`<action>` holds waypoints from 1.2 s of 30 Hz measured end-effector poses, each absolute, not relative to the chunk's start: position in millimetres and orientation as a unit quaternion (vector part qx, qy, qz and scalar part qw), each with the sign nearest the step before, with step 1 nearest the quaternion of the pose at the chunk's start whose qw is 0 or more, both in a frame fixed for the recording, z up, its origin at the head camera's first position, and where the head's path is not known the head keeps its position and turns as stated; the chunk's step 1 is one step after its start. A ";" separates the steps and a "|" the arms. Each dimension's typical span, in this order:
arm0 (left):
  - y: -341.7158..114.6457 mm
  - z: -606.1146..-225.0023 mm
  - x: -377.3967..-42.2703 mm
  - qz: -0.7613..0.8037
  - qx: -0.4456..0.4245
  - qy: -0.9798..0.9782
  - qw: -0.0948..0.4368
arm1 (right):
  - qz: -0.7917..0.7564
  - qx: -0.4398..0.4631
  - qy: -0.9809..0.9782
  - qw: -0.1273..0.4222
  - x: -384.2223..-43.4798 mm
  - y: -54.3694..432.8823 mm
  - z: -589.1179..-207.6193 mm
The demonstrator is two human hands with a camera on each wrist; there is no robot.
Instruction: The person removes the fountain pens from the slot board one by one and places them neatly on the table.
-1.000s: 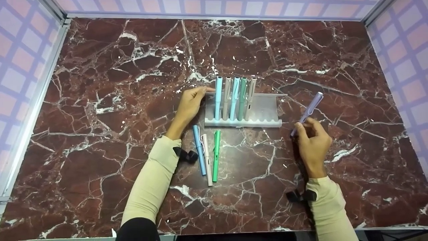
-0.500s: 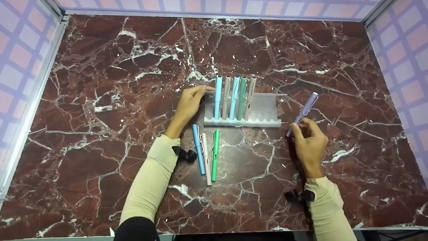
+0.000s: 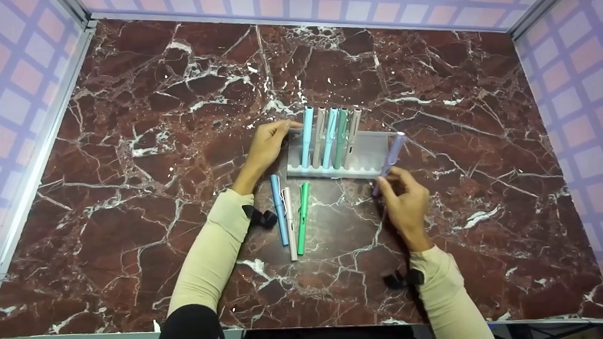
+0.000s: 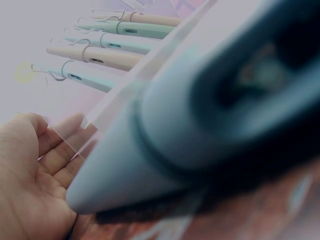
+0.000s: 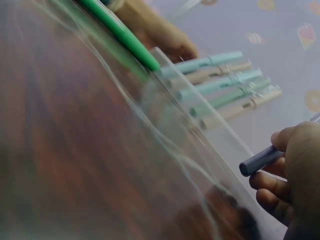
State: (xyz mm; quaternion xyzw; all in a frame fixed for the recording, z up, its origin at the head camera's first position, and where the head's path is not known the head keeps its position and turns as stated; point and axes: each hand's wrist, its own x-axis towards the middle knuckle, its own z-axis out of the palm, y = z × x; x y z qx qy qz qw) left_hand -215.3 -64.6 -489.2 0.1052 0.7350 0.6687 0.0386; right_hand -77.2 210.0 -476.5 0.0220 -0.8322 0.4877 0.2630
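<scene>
A clear pen stand with a notched front ledge holds several pens upright in its left half: light blue, brown and green ones. At the stand's upper left corner, my left hand holds the clear panel's edge, its fingers partly seen through the plastic. My right hand pinches a purple pen near its lower end, between thumb and fingers. This pen is tilted, cap up, in front of the stand's right end. In the right wrist view its dark barrel end pokes out from the fingertips.
In front of the stand lie a blue pen, a pale grey-pink pen and a green pen. The blue and pale pens touch or nearly touch. Patterned panels border the marbled table.
My right hand has moved left with the purple pen, from right of the stand to its right end. The left hand stays at the stand's left edge.
</scene>
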 end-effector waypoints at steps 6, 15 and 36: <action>-65.1 -487.6 -215.5 0.670 0.104 0.734 0.041 | 0.496 0.061 -0.831 0.245 -90.5 199.2 -499.0; -65.9 -487.1 -214.2 0.668 0.099 0.736 0.036 | 0.490 0.107 -0.832 0.239 -100.0 170.3 -501.6; -64.1 -488.4 -214.8 0.671 0.107 0.732 0.036 | 0.505 0.118 -0.831 0.202 -97.5 156.5 -498.5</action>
